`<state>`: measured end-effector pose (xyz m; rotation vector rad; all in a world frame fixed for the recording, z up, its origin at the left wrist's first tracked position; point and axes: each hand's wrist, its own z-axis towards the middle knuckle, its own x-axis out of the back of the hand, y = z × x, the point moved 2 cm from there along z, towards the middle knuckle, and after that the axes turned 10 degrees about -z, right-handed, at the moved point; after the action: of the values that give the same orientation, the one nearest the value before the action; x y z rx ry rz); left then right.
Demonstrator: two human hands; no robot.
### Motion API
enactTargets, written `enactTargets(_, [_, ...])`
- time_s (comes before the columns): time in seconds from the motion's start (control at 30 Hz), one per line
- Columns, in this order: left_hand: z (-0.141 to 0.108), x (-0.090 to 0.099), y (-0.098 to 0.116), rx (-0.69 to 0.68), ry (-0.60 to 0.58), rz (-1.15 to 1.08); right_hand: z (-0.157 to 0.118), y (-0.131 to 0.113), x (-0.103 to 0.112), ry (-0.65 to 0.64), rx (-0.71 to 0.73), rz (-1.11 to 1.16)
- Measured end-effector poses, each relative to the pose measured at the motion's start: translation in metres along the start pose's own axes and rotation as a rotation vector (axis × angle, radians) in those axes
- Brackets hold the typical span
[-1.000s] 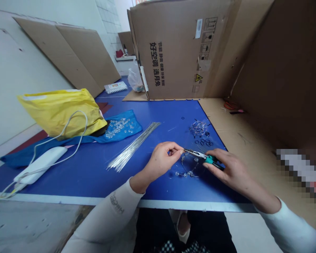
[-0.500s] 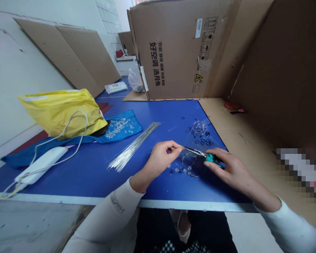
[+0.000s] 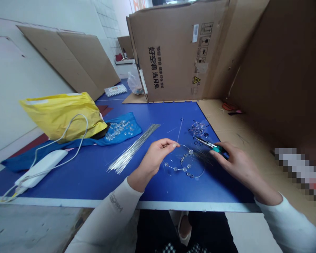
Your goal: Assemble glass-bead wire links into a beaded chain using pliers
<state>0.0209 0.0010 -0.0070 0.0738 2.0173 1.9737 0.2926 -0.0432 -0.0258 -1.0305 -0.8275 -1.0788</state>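
Note:
My left hand (image 3: 158, 154) is closed in a pinch on a thin wire (image 3: 180, 130); one straight length points up and away from the fingertips. From the same pinch a curved piece runs right toward a beaded wire (image 3: 184, 169) with several clear round beads, looped over the blue table. Whether it is all one wire I cannot tell. In my right hand (image 3: 234, 161) are long-nose pliers (image 3: 206, 142) with green and black handles, their jaws pointing left and away from the wire. To the left of my left hand lies a bundle of straight silvery wires (image 3: 134, 149).
Clear beads (image 3: 118, 129) lie on a blue cloth (image 3: 135, 123) beside a yellow bag (image 3: 65, 112). A white power strip (image 3: 43, 167) with its cord sits at left. Beyond the pliers are a tangled beaded pile (image 3: 198, 129) and black rings. A cardboard box (image 3: 173, 70) stands behind.
The plier jaws have come away from my left fingertips, moving right and slightly up. The straight wire above my left pinch now shows clearly, as does the curved one.

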Motion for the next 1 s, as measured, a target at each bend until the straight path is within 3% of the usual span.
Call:
enactTargets(0.23, [0.003,0.007,-0.001,0.076,0.06,-0.146,0.006,0.033,-0.003,-0.038,-0.032,-0.448])
enactTargets(0.6, [0.005,0.009,0.0,0.082,0.036,-0.266,0.005,0.064,-0.013,-0.08,-0.059,-0.6])
enactTargets(0.7, [0.004,0.008,0.001,0.094,0.04,-0.295,0.007,0.058,-0.01,-0.049,-0.055,-0.531])
enactTargets(0.8, [0.004,0.007,0.001,0.094,0.027,-0.316,0.009,0.04,-0.002,0.055,-0.044,-0.285])
enactTargets(0.9, [0.002,0.006,0.001,0.098,0.013,-0.296,0.01,0.008,0.007,0.085,-0.02,0.112])
enactTargets(1.0, [0.0,0.003,0.002,0.098,0.007,-0.25,0.013,-0.03,0.014,0.043,0.048,0.331])
